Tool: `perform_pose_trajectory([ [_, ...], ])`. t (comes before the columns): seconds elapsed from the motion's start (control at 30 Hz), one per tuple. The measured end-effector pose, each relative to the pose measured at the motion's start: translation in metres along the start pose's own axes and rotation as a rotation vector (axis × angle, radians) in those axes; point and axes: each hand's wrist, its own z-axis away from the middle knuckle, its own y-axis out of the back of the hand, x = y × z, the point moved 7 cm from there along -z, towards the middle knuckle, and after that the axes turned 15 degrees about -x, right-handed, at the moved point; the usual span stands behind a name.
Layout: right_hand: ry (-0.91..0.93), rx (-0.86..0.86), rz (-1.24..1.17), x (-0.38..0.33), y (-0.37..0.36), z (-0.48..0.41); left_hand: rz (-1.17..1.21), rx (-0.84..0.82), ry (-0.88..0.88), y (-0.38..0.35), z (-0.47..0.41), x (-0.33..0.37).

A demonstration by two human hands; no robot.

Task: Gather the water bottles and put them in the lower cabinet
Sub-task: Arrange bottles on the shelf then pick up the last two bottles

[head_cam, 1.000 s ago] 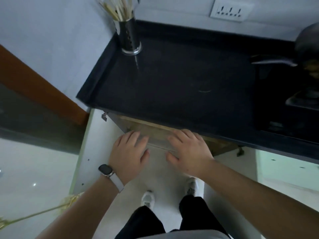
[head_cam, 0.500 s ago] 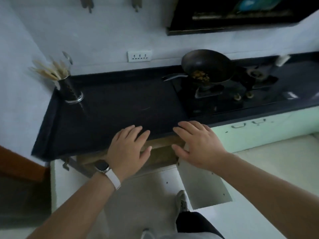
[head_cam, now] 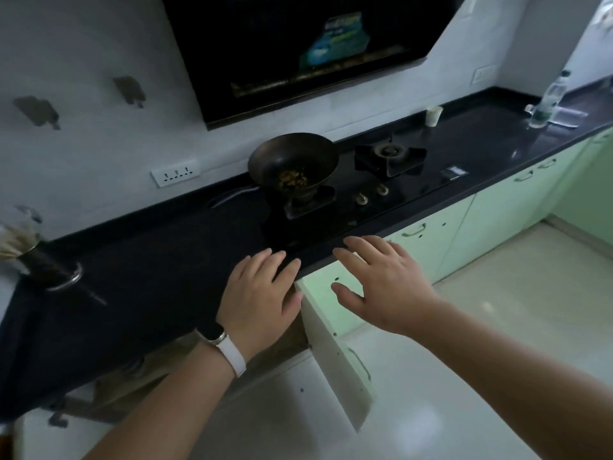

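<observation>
A clear water bottle point(head_cam: 549, 101) with a dark cap stands upright far right on the black countertop point(head_cam: 149, 270). My left hand point(head_cam: 260, 300), a white-strapped watch on its wrist, hovers flat over the counter's front edge, fingers apart, holding nothing. My right hand point(head_cam: 386, 282) is spread and empty just beyond that edge, above the open lower cabinet door point(head_cam: 335, 356). That door swings out toward me, pale green on its face. The cabinet's inside is hidden under the counter.
A dark wok point(head_cam: 293, 167) with food sits on the gas hob's left burner; the right burner point(head_cam: 389, 156) is bare. A utensil holder point(head_cam: 39, 263) stands at far left, a small white cup point(head_cam: 434, 116) near the back wall. Closed green cabinets point(head_cam: 497, 220) run right.
The view has swung up and to the right, from the open cabinet to the whole counter, bringing the bottle into sight. Both hands stay spread and empty, now level with the counter edge.
</observation>
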Motion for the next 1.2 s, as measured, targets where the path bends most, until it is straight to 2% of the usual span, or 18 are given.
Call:
perform_pose_trajectory([
  [0.17, -0.078, 0.067, 0.027, 0.126, 0.026, 0.050, -0.034, 0.058, -0.104, 0.011, -0.083, 0.110],
  [0.3, -0.177, 0.054, 0.039, 0.222, 0.039, 0.092, -0.019, 0.102, -0.170, 0.014, -0.142, 0.187],
  [0.57, -0.410, 0.123, 0.057, 0.357, 0.062, 0.174, 0.019, 0.151, -0.373, 0.015, -0.239, 0.310],
  [0.93, -0.614, 0.123, 0.117, 0.474, 0.067, 0.197, 0.109, 0.182, -0.565, -0.015, -0.361, 0.402],
  [1.2, -0.710, 0.122, 0.155, 0.591, 0.069, 0.133, 0.143, 0.186, -0.645, -0.038, -0.511, 0.431],
])
